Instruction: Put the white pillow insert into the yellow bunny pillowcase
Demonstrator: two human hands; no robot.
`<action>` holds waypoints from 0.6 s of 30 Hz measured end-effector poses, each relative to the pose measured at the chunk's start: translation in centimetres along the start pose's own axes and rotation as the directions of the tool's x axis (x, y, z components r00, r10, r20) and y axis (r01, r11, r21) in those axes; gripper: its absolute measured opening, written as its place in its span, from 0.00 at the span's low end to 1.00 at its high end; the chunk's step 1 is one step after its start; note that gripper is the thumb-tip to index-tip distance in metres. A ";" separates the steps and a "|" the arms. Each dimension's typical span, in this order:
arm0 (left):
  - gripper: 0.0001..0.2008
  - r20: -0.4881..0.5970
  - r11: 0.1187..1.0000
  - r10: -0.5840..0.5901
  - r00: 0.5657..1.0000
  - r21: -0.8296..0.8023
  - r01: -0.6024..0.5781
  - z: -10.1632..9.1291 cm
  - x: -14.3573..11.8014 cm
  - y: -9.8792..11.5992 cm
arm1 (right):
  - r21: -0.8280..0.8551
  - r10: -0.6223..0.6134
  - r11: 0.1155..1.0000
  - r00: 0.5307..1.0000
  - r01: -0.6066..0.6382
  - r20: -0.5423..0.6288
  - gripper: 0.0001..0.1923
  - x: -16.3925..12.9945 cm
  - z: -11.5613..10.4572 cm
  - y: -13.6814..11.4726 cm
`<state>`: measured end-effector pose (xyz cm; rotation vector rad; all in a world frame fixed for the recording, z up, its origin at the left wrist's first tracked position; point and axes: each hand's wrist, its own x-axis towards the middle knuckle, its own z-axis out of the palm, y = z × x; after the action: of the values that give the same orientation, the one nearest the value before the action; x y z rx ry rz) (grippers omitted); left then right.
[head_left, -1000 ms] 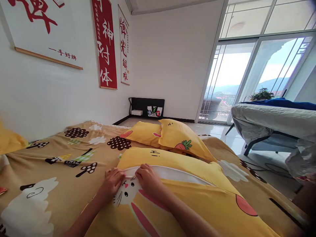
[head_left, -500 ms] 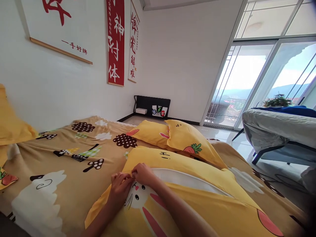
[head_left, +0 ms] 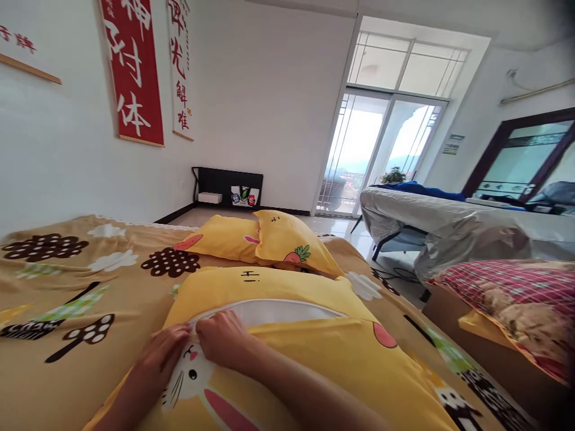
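Note:
A yellow pillowcase (head_left: 314, 359) with a rabbit print lies in front of me on the bed, its long opening gaping over the white pillow (head_left: 269, 311) inside. My left hand (head_left: 164, 356) pinches the case's edge at the left end of that opening. My right hand (head_left: 222, 338) is closed on the same edge right beside it, the two hands nearly touching. Both forearms rest on the pillowcase.
The bed carries a tan blanket (head_left: 90, 299) with cartoon prints. Two more yellow pillows (head_left: 265, 239) lie beyond the near one. At the right stand a covered table (head_left: 431, 215) and a plaid cushion (head_left: 507, 293). Scrolls hang on the left wall; glass doors at the back.
My view has swung to the right, bringing in the plaid cushion and a dark-framed door. My hands stay together at the left end of the opening.

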<state>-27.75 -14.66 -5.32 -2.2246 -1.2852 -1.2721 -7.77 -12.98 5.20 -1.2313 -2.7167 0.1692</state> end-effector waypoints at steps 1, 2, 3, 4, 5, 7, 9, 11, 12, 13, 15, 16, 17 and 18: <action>0.13 0.055 1.000 0.008 0.998 0.013 -0.009 -0.1 0.2 -0.7 | -0.030 0.014 0.999 1.000 -0.014 -0.021 0.14 -1.5 -0.5 0.9; 0.13 0.115 0.999 0.022 0.993 0.040 -0.027 -0.3 0.6 -1.2 | -0.064 0.040 0.997 0.998 -0.044 -0.054 0.14 -3.2 -1.0 2.2; 0.14 0.174 0.996 0.036 0.984 0.078 -0.050 -0.5 1.0 -1.7 | -0.099 0.074 0.992 0.993 -0.083 -0.093 0.14 -5.2 -1.6 3.8; 0.14 0.225 0.990 0.052 0.973 0.116 -0.080 -0.8 1.5 -2.1 | -0.133 0.121 0.981 0.982 -0.140 -0.143 0.14 -7.4 -2.3 5.8; 0.14 0.266 0.983 0.068 0.962 0.146 -0.110 -1.1 2.0 -2.3 | -0.152 0.181 0.965 0.963 -0.212 -0.198 0.14 -9.8 -3.0 8.0; 0.14 0.298 0.970 0.111 0.948 0.174 -0.169 -1.6 3.0 -2.5 | -0.135 0.280 0.936 0.919 -0.325 -0.276 0.16 -14.5 -4.2 12.8; 0.14 0.281 0.967 0.124 0.952 0.181 -0.180 -1.8 3.9 -2.1 | -0.125 0.311 0.920 0.888 -0.370 -0.339 0.18 -18.7 -5.0 17.3; 0.14 0.241 0.973 0.101 0.965 0.178 -0.147 -1.7 4.9 -0.7 | -0.121 0.197 0.959 0.907 -0.258 -0.373 0.14 -22.0 -4.9 20.4; 0.13 0.230 0.978 0.088 0.969 0.165 -0.128 -1.4 5.5 0.4 | -0.145 0.120 0.971 0.909 -0.191 -0.400 0.12 -23.1 -4.6 21.4; 0.12 0.236 0.983 0.095 0.967 0.134 -0.129 -1.0 6.3 1.8 | -0.184 0.048 0.973 0.899 -0.141 -0.435 0.11 -24.0 -4.1 22.0; 0.11 0.309 0.985 0.155 0.938 0.022 -0.170 0.2 8.0 5.7 | -0.289 -0.054 0.950 0.852 -0.117 -0.521 0.13 -24.9 -3.0 22.5; 0.11 0.366 0.980 0.199 0.909 -0.048 -0.195 1.0 9.1 8.1 | -0.330 -0.087 0.935 0.822 -0.128 -0.563 0.13 -25.0 -2.4 22.5; 0.11 0.426 0.975 0.223 0.877 -0.107 -0.196 2.0 10.2 10.7 | -0.359 -0.118 0.924 0.790 -0.135 -0.601 0.13 -25.0 -1.9 22.5; 0.10 0.496 0.973 0.228 0.838 -0.143 -0.181 3.0 11.4 13.3 | -0.376 -0.146 0.916 0.758 -0.139 -0.636 0.12 -24.9 -1.5 22.6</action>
<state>-12.93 -13.99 4.45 -2.7990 -1.1107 -0.6898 25.35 -16.90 0.65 -1.0859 -2.1618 -0.7353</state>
